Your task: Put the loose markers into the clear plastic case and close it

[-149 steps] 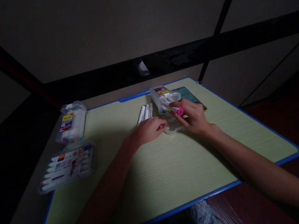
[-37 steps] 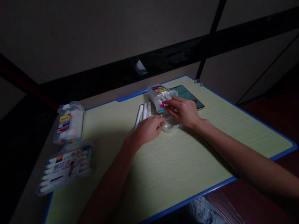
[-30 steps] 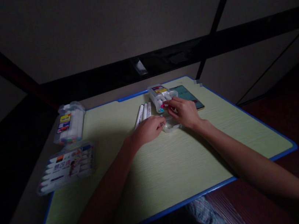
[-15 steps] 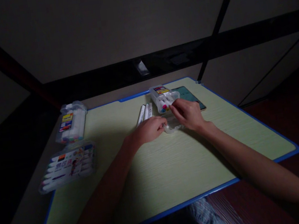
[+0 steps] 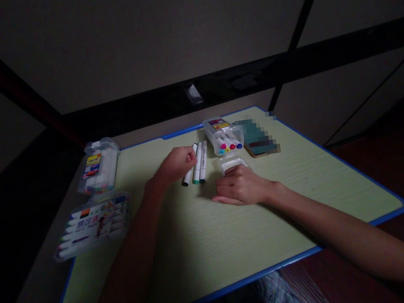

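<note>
My left hand (image 5: pixel 179 162) is closed over the leftmost of three white markers (image 5: pixel 201 164) lying side by side. Whether its curled fingers grip that marker is hidden from this side. My right hand (image 5: pixel 242 186) is low over the table, fingers curled inward and nothing visible in them. It covers the near edge of the clear plastic lid (image 5: pixel 241 160) of a marker case. Behind that lid, the case (image 5: pixel 217 128) lies with its open end facing me, showing several markers with coloured ends.
A phone (image 5: pixel 258 138), partly blurred out, lies right of the open case. On the left stand a clear marker box (image 5: pixel 99 163) and a flat marker case (image 5: pixel 94 224), which overhangs the edge. The table (image 5: pixel 208 251) has a blue rim; a cabinet wall (image 5: pixel 156 37) rises behind it.
My left hand has left the clear lid and moved left and away from me to the markers. My right hand has drawn back toward me from the open case.
</note>
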A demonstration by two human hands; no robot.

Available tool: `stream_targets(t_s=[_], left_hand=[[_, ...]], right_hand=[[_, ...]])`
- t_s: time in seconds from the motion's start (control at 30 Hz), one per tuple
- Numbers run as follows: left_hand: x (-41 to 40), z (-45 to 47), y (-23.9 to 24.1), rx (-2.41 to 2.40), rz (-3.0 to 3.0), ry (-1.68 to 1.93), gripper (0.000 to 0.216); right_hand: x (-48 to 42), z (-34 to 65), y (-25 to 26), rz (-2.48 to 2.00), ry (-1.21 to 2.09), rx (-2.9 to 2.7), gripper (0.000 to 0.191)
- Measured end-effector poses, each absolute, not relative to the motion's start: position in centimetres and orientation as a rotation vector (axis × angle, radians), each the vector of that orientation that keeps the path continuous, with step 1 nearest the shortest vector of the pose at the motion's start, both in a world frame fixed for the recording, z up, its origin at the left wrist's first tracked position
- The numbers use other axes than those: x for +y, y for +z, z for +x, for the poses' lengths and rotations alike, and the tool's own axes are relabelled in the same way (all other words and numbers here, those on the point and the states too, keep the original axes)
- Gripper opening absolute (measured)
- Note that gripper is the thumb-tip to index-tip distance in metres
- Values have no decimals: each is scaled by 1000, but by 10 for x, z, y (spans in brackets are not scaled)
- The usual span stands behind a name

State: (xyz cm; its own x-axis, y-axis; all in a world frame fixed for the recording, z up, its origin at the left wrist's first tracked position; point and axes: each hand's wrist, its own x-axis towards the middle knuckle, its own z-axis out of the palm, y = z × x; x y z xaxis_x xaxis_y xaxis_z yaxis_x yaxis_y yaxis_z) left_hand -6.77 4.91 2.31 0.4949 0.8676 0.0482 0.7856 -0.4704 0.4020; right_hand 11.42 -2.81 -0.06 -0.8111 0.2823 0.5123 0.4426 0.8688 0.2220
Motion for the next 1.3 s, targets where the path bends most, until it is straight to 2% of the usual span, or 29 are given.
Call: stream_targets(t_s=[0.17, 0.5, 1.03, 1.3], left_hand=[[55, -82, 22, 1617, 2463, 201, 13], [56, -79, 1, 1653, 2411, 111, 12], [62, -81, -5, 1745, 2367, -31, 24], [58, -80, 0, 1796, 2447, -79, 18]], right_hand=[[-27, 114, -3, -534, -440, -2547, 44], [-26, 114, -3, -586, -372, -2677, 46], [-25, 113, -4, -665, -261, -2751, 43], [-26, 113, -3, -684, -235, -2791, 43]])
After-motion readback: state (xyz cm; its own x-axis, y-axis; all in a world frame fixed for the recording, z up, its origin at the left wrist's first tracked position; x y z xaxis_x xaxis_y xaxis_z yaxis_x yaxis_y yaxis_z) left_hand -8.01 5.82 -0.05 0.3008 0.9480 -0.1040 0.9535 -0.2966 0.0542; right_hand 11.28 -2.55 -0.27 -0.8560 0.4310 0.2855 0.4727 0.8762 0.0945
